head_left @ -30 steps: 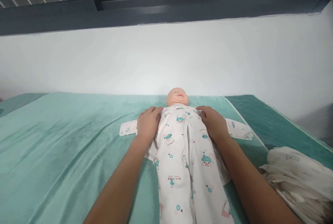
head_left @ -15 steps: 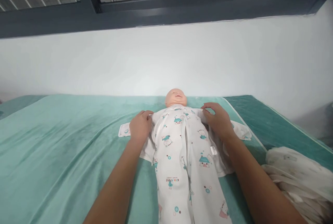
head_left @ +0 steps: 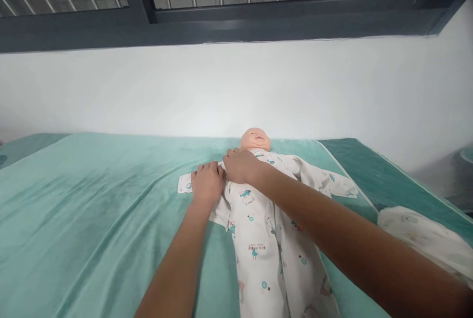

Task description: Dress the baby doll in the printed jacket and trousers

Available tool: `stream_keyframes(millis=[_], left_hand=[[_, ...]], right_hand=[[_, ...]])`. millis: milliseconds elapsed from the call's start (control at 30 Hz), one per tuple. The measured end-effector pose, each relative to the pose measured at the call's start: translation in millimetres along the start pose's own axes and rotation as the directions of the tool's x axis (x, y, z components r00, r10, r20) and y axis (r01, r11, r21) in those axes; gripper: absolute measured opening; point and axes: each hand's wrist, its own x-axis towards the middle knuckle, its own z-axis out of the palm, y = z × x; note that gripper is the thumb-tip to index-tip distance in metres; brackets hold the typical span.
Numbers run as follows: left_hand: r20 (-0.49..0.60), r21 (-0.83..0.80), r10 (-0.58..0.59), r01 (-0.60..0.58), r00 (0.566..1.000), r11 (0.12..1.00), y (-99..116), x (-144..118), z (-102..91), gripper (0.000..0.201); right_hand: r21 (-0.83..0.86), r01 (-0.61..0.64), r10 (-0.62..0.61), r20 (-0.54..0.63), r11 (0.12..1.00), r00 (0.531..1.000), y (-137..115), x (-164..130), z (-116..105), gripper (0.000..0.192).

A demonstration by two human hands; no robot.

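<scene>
A baby doll [head_left: 254, 136] lies on its back, its head toward the wall. Over its body is a white baby romper [head_left: 258, 239] with small animal and house prints. My left hand [head_left: 207, 183] is closed over the romper's sleeve on the left side, and the cuff sticks out past my knuckles. Right beside it, my right hand [head_left: 241, 165] reaches across the doll's chest, with bent fingers gripping the cloth at that same shoulder. Both thumbs are hidden. The opposite sleeve [head_left: 328, 182] lies stretched out to the right, untouched.
A light green sheet [head_left: 111, 219] covers the bed, with a darker green strip [head_left: 384, 180] at the right. Crumpled white cloth [head_left: 424, 239] lies at the right, partly behind my forearm. A white wall [head_left: 166, 91] stands behind, below a barred window with a dark frame [head_left: 236, 27].
My right hand has left the right shoulder of the romper and crossed to the left shoulder, beside my left hand. The right sleeve now lies free and spread out.
</scene>
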Motion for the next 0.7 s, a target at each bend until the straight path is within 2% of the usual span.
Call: stream_keyframes(millis=[133,267,500,700], left_hand=[[0.01,0.007,0.0,0.0,1.0,1.0,-1.4,-0.3,-0.5,0.035],[0.006,0.016,-0.02,0.02,1.0,1.0,-2.1,0.1,-0.5,0.032],[-0.015,-0.024,-0.059,0.059,0.998,0.998,-3.1,-6.9,-3.2,0.029],[-0.031,-0.114,-0.117,0.113,0.993,0.987,-10.0,-15.3,-2.1,0.032]], right_hand=[[-0.047,-0.012,0.015,0.058,0.999,0.998,-6.7,16.0,5.8,0.033],[-0.073,0.005,0.003,0.104,0.997,0.995,-4.5,18.7,6.9,0.027],[-0.099,0.058,-0.048,0.097,0.993,0.994,10.1,5.4,-1.5,0.034],[-0.091,0.034,-0.024,0.101,0.995,0.995,24.3,-11.3,-12.7,0.033]])
